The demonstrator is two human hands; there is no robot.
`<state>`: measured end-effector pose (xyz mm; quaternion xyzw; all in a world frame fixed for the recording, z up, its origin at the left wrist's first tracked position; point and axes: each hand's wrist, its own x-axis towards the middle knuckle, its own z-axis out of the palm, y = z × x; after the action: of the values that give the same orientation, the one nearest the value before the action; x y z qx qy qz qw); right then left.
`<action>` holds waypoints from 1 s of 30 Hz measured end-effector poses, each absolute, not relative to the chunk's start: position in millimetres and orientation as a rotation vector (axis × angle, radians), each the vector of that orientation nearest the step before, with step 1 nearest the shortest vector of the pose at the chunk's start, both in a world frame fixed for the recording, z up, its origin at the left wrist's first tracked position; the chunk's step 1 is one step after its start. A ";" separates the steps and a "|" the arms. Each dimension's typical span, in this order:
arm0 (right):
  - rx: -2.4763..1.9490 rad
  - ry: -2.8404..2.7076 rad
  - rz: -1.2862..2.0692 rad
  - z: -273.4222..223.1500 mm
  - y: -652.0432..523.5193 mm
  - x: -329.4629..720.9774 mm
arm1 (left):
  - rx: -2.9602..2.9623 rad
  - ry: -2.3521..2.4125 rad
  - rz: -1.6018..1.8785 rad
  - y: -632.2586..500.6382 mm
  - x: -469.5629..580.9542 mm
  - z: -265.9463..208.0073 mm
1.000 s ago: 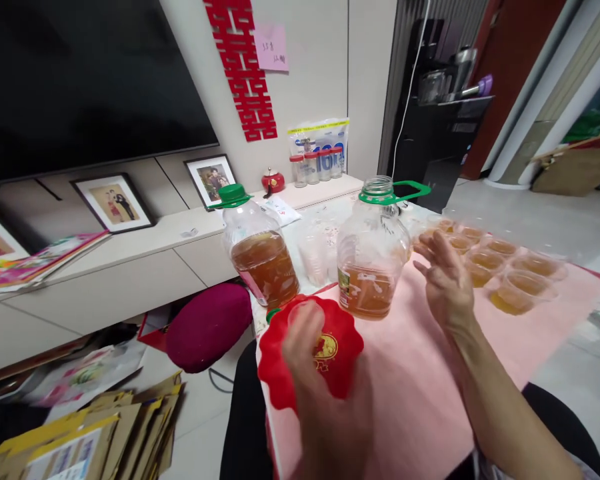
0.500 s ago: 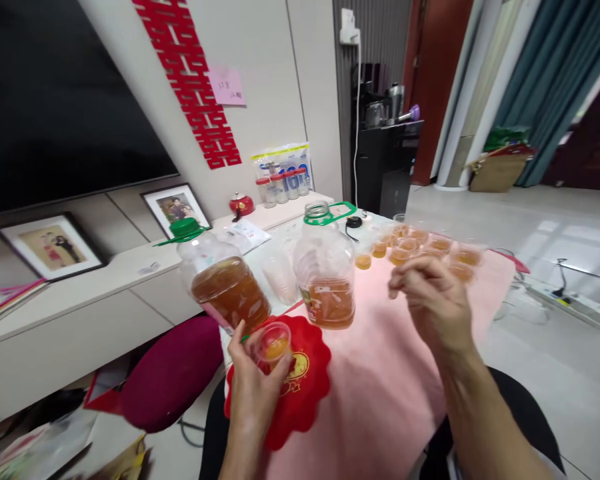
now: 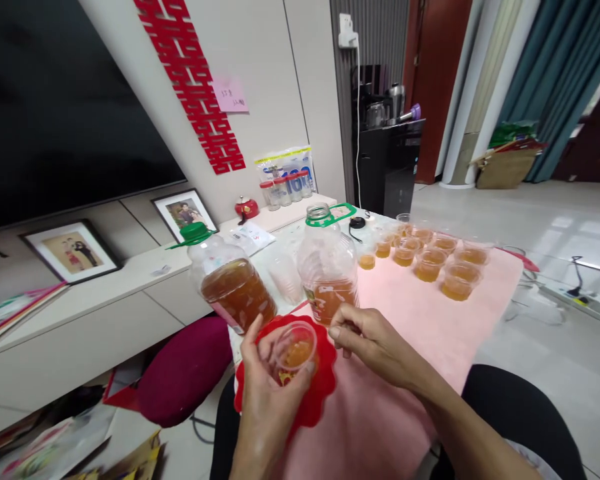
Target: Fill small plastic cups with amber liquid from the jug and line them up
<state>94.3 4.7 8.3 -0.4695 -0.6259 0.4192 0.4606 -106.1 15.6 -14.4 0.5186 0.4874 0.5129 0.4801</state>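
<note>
In my left hand (image 3: 275, 380) is a clear plastic cup (image 3: 296, 347) with amber liquid in it, my fingers wrapped round its side. The cup is over a red scalloped mat (image 3: 325, 373) with a gold print. My right hand (image 3: 365, 337) is closed, fingers curled and pinched, just right of the cup; what it holds, if anything, is hidden. Behind it stands an open clear jug (image 3: 330, 267) partly filled with amber liquid, a green handle ring at its neck. A second jug (image 3: 235, 283) with a green cap (image 3: 195, 232) leans to the left, also partly full.
Several filled plastic cups (image 3: 460, 280) stand at the right of the pink tablecloth (image 3: 395, 293). A stack of clear cups (image 3: 285, 277) lies between the jugs. A maroon stool (image 3: 185, 373) is at the left. A power strip (image 3: 575, 303) lies on the floor.
My right hand has moved left and down, from near the filled cups to beside the held cup. My left hand and its cup have shifted slightly right.
</note>
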 end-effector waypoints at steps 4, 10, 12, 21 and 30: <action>-1.185 -1.536 1.071 7.0 5.1 93.9 | 1.210 1.117 1.236 -2.0 -88.2 -1.7; -1.198 -1.450 1.239 -5.5 10.2 97.4 | 1.287 1.034 1.212 -0.9 -85.8 -21.1; -1.192 -1.423 1.303 -12.6 13.6 101.7 | 1.342 1.007 1.177 4.4 -89.6 -32.9; -1.142 -1.333 1.448 -20.4 15.2 130.7 | 1.367 1.018 1.161 -3.5 -65.5 -49.8; -1.232 -1.113 1.253 -32.1 15.5 205.0 | 1.475 1.104 1.221 -19.0 -35.2 -83.5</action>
<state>205.0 15.5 -32.1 -0.5108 -0.4615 0.5196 0.5061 -35.2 -19.0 -83.5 0.5962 0.4464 0.4937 0.4489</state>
